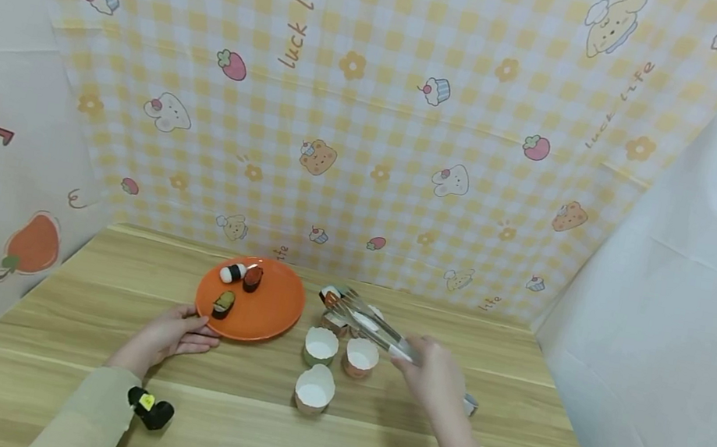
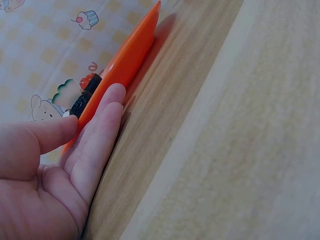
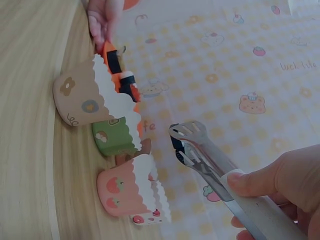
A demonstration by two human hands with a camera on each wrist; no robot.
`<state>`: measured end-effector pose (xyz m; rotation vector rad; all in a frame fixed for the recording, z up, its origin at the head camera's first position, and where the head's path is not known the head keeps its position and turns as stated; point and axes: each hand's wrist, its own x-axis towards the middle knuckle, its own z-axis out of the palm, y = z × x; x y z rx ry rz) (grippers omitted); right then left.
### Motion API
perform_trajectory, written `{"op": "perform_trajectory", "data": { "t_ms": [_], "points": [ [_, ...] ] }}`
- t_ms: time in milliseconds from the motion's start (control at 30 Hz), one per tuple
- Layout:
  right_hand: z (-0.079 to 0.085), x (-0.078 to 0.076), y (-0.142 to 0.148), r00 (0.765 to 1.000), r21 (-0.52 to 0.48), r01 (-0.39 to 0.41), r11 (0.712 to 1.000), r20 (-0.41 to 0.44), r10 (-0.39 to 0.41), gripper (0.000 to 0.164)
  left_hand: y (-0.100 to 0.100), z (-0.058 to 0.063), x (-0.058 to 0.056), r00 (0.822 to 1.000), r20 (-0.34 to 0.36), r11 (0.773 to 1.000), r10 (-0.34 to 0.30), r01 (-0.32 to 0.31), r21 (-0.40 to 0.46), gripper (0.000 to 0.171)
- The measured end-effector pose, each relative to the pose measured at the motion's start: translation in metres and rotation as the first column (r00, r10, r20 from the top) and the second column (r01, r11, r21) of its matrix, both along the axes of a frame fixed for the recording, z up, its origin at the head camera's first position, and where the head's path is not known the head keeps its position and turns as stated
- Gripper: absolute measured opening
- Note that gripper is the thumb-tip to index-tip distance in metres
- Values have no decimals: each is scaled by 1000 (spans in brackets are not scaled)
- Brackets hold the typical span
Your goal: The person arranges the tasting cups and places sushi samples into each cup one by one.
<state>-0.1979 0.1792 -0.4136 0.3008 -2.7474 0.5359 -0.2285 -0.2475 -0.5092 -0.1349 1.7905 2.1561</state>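
My left hand [image 1: 167, 338] pinches the near left rim of an orange plate [image 1: 272, 312], thumb at the top edge and fingers underneath. Three toy sushi pieces lie on the plate's left half: a white one with a black band [image 1: 232, 274], a red-topped one [image 1: 252, 279] and a yellowish-brown-topped one [image 1: 223, 304]. With my right hand [image 1: 436, 375] I grip metal tongs [image 1: 376, 329]. Between the slotted tips of the tongs is another sushi piece [image 1: 331, 296], orange, white and black, above the rear paper cups and right of the plate. The tips hide part of it.
Several paper baking cups stand mid-table: a brown one [image 1: 313, 394] nearest, a green one [image 1: 321, 349] and a pink one [image 1: 361, 360] behind it, and more at the rear, partly covered by the tongs. A checked cloth [image 1: 376, 116] hangs behind the wooden table [image 1: 210, 428].
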Motion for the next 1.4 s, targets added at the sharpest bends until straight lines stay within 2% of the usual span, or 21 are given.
{"op": "perform_trajectory", "data": {
  "t_ms": [400, 700, 933, 1133, 1400],
  "points": [
    [-3, 5, 13, 999, -10, 39, 999, 21, -39, 37, -1, -2, -2, 1000, -3, 1000, -4, 4, 6, 49],
    [-9, 12, 25, 997, -40, 67, 997, 46, -65, 39, 0, -4, 3, 1000, 8, 1000, -6, 6, -4, 49],
    [-10, 12, 33, 995, -41, 91, 995, 36, -90, 39, 0, -2, 0, 1000, -10, 1000, -7, 8, 6, 51],
    [-10, 15, 38, 990, -45, 123, 991, 70, -119, 40, 0, 0, -1, 1000, -7, 1000, -4, 4, -1, 50],
    [-13, 19, 42, 990, -36, 135, 990, 57, -133, 40, 0, 1, 0, 1000, -1, 1000, -10, 10, 0, 51]
  ]
}}
